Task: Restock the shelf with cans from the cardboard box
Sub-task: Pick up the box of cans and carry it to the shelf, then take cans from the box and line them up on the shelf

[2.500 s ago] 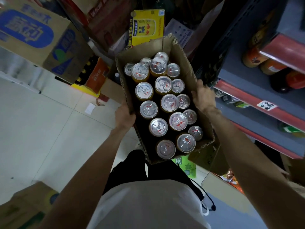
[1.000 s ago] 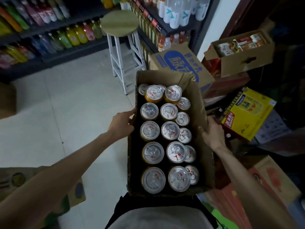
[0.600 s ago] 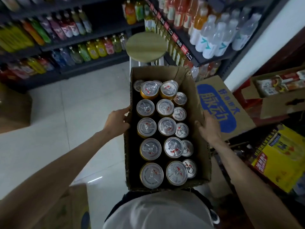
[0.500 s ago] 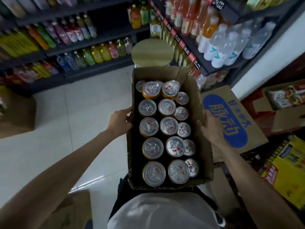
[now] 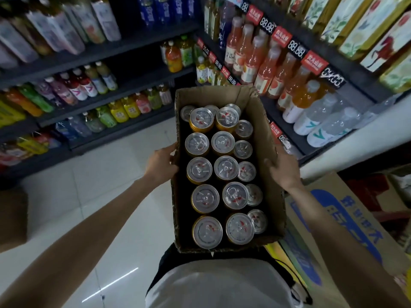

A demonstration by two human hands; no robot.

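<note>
I hold an open brown cardboard box [image 5: 264, 121] in front of my waist, lifted off the floor. Several gold cans [image 5: 223, 142] with silver lids stand upright in it, in rows. My left hand [image 5: 161, 164] grips the box's left wall, thumb over the rim. My right hand [image 5: 283, 170] grips the right wall from outside. A dark shelf [image 5: 347, 70] with price tags rises on the right, packed with bottles.
Another dark shelf unit [image 5: 93, 54] full of coloured drink bottles lines the far side. White tiled floor [image 5: 93, 196] lies to the left. A brown carton with blue print [image 5: 347, 221] sits low on my right, and a brown box [image 5: 12, 218] at the left edge.
I have turned left away from the stacked cartons while carrying the box. The bottle shelves have come closer and the white stool has dropped out of view. Both hands keep their grip.
</note>
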